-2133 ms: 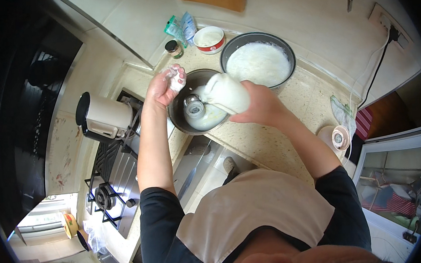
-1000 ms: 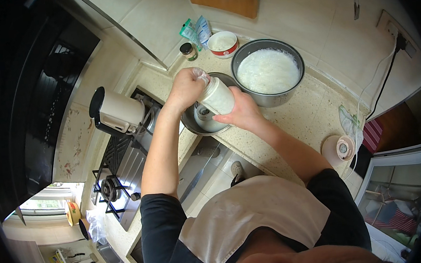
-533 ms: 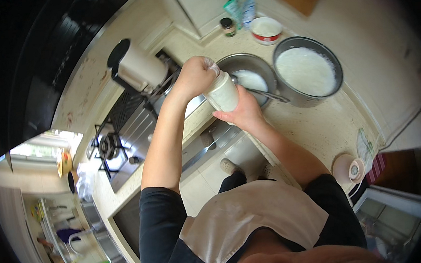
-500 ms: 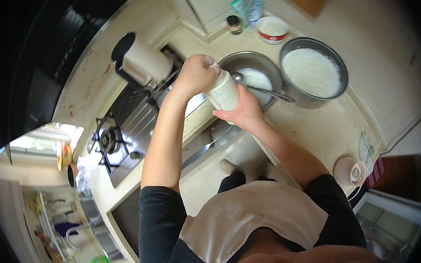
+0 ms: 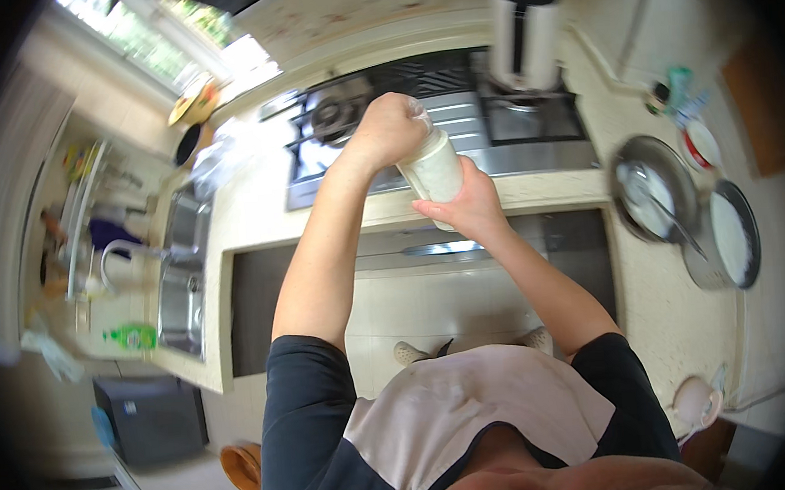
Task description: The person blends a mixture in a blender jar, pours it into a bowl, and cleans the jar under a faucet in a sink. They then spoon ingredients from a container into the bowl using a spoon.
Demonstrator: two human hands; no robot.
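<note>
The pale jar (image 5: 435,171) sits just above frame centre, long axis nearly upright, tipped slightly left. The right hand (image 5: 465,211) cups it from below, fingers wrapped round its body; the left hand (image 5: 391,127) is clenched over its top. Behind lies the stove (image 5: 457,122).

Jar (image 5: 433,171) – smooth, glossy white; stove (image 5: 458,136) – shiny metal; counter (image 5: 680,316) – speckled stone.
</note>
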